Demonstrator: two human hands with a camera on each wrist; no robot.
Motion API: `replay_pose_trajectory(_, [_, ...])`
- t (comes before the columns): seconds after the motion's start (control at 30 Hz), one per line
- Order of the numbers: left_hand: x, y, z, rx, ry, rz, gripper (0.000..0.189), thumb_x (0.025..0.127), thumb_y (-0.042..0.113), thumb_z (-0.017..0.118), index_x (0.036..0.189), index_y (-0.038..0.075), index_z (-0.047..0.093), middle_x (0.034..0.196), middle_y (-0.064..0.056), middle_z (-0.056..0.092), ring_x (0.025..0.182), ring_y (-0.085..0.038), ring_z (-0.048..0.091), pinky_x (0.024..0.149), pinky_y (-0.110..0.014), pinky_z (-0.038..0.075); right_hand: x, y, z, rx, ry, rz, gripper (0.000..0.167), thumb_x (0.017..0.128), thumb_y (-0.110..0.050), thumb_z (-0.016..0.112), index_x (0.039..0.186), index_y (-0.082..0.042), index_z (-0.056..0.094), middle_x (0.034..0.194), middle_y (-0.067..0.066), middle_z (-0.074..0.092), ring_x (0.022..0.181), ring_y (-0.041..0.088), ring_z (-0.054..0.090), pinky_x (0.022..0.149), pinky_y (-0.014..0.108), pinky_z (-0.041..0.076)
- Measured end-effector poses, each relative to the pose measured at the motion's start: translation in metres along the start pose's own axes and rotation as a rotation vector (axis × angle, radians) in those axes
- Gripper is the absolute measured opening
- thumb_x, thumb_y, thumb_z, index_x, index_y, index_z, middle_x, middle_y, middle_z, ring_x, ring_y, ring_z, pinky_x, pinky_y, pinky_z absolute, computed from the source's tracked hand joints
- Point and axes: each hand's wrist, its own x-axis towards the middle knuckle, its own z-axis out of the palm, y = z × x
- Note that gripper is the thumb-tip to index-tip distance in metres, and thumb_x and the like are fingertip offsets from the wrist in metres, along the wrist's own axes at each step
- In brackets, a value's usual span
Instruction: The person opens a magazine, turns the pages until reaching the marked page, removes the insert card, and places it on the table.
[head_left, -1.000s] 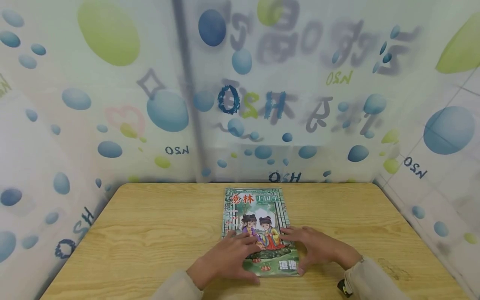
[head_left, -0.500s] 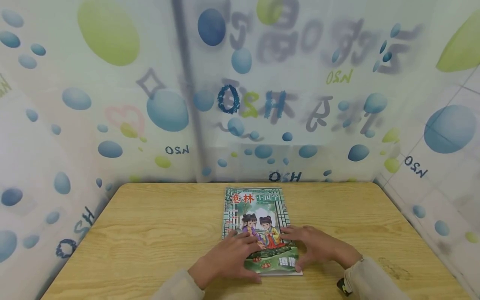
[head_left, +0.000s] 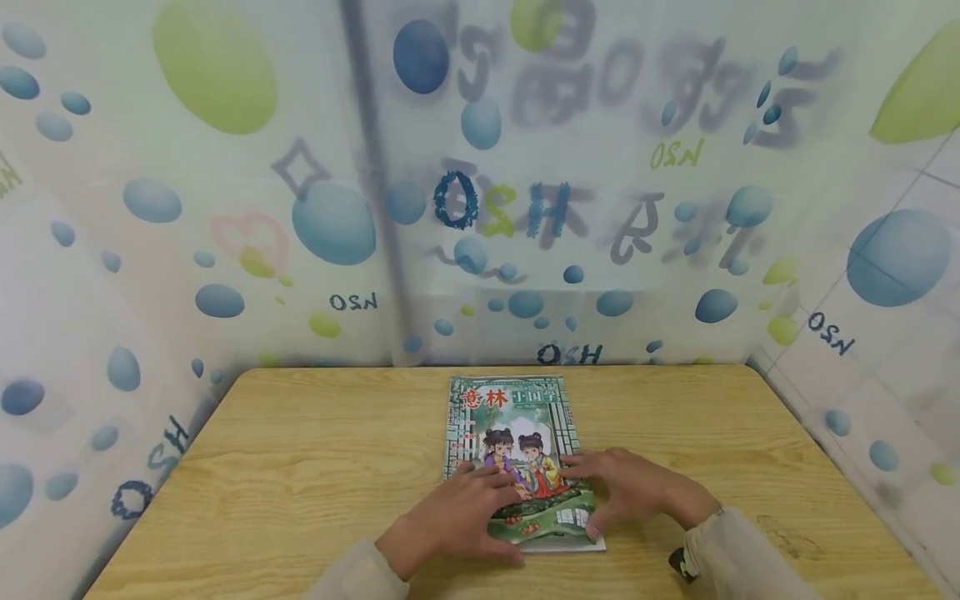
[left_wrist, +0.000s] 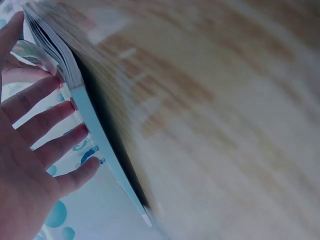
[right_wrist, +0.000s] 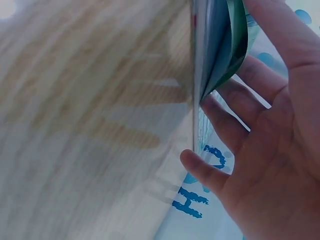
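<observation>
A magazine (head_left: 525,417) with a green illustrated cover and two cartoon children lies flat on the table, spine to the left. Across its lower left part rests my left hand (head_left: 465,512), fingers spread and thumb near the bottom edge. In the left wrist view, those fingers reach over the pale spine (left_wrist: 97,125). My right hand (head_left: 637,487) is at the right edge, fingertips on the cover and thumb at the lower right corner. There the cover bows up from the pages below, and the right wrist view shows the raised green cover (right_wrist: 237,45) between thumb and fingers.
The wooden table (head_left: 300,450) reaches back to a pale curtain (head_left: 322,250) printed with blue and green drops. Curtain also hangs along both sides. A small dark object (head_left: 682,565) is at the right sleeve cuff. Faint dark marks (head_left: 787,536) show on the tabletop at right.
The right thumb has moved slightly left and up at the corner, and the cover's lower right part has lifted into a bow, showing white page edge. The left hand has stayed almost still.
</observation>
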Motion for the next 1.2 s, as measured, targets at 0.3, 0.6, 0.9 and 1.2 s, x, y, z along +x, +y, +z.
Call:
replay_pose_trajectory(0.3, [-0.001,-0.002,-0.002,-0.019,0.02,0.015,0.069,0.082,0.075,0.057,0.129,0.026,0.066,0.143,0.001,0.056,0.131,-0.023,0.052,0.099,-0.053,0.045,0.001,-0.002,-0.009,0.061,-0.04,0.01,0.084,0.072,-0.057,0.078,0.139,-0.009,0.058,0.151,0.012,0.046,0.136,0.042,0.043,0.106,0.063,0.035])
replay_pose_trajectory(0.6, [-0.001,-0.004,-0.005,-0.026,-0.005,0.035,0.065,0.087,0.073,0.054,0.13,0.026,0.065,0.141,0.004,0.057,0.13,-0.019,0.052,0.094,-0.048,0.048,-0.007,-0.005,-0.006,0.074,-0.034,0.027,0.098,0.07,-0.056,0.082,0.149,-0.009,0.046,0.155,0.012,0.04,0.14,0.04,0.038,0.109,0.063,0.032])
replay_pose_trajectory(0.9, [-0.005,-0.005,-0.012,-0.019,0.213,0.138,0.068,0.091,0.045,0.067,0.15,0.022,0.043,0.147,-0.006,0.05,0.127,-0.022,0.055,0.097,-0.046,0.051,-0.019,0.0,-0.024,0.225,0.151,0.065,0.066,0.096,-0.041,0.063,0.147,-0.002,0.046,0.148,0.018,0.048,0.134,0.042,0.045,0.103,0.064,0.039])
replay_pose_trajectory(1.2, [-0.01,0.002,-0.016,0.333,0.514,0.324,0.077,0.085,0.027,0.078,0.152,0.024,0.04,0.163,-0.006,0.026,0.147,-0.023,0.03,0.114,-0.048,0.034,-0.008,0.005,-0.015,0.074,0.217,0.067,0.056,0.095,-0.034,0.067,0.138,0.0,0.055,0.137,0.017,0.058,0.125,0.036,0.056,0.099,0.055,0.046])
